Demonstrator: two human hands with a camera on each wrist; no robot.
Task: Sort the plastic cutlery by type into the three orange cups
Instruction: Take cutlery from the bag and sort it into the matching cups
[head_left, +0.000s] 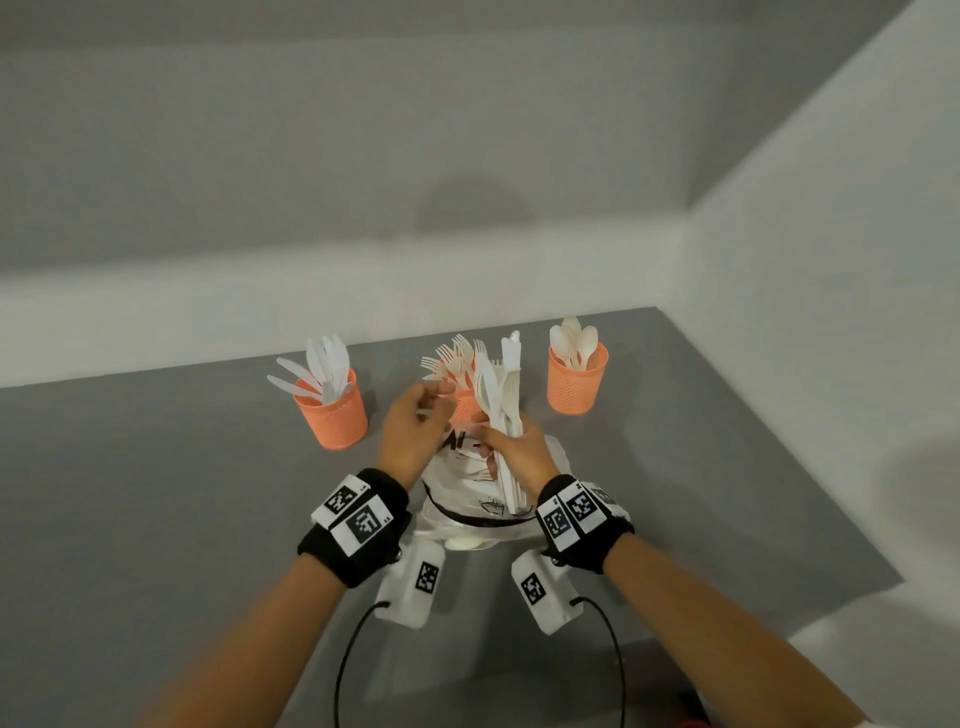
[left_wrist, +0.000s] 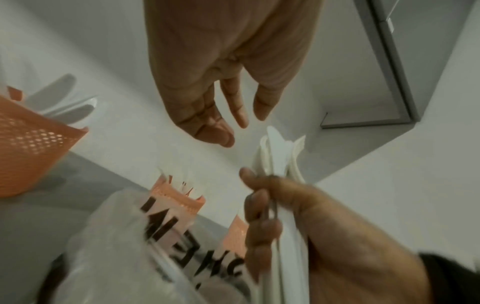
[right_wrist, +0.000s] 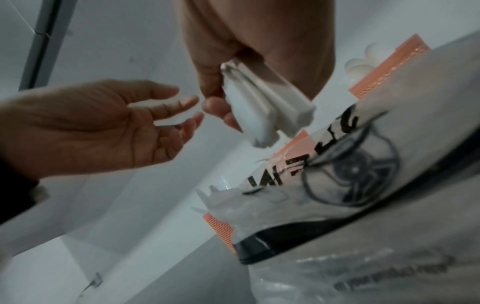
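Observation:
Three orange mesh cups stand in a row on the grey table (head_left: 156, 493). The left cup (head_left: 332, 410) holds knives, the middle cup (head_left: 464, 402) forks, the right cup (head_left: 576, 382) spoons. My right hand (head_left: 514, 452) grips an upright bundle of mixed white cutlery (head_left: 498, 400) in front of the middle cup. In the right wrist view the bundle's handle ends (right_wrist: 259, 107) stick out below the curled fingers. My left hand (head_left: 421, 410) hovers just left of the bundle, and its fingers (left_wrist: 221, 123) are relaxed and hold nothing.
A clear plastic bag (head_left: 483, 499) with black print lies on the table under both hands, in front of the middle cup. White walls close the table at the back and the right. Cables run from both wrist cameras toward the near edge.

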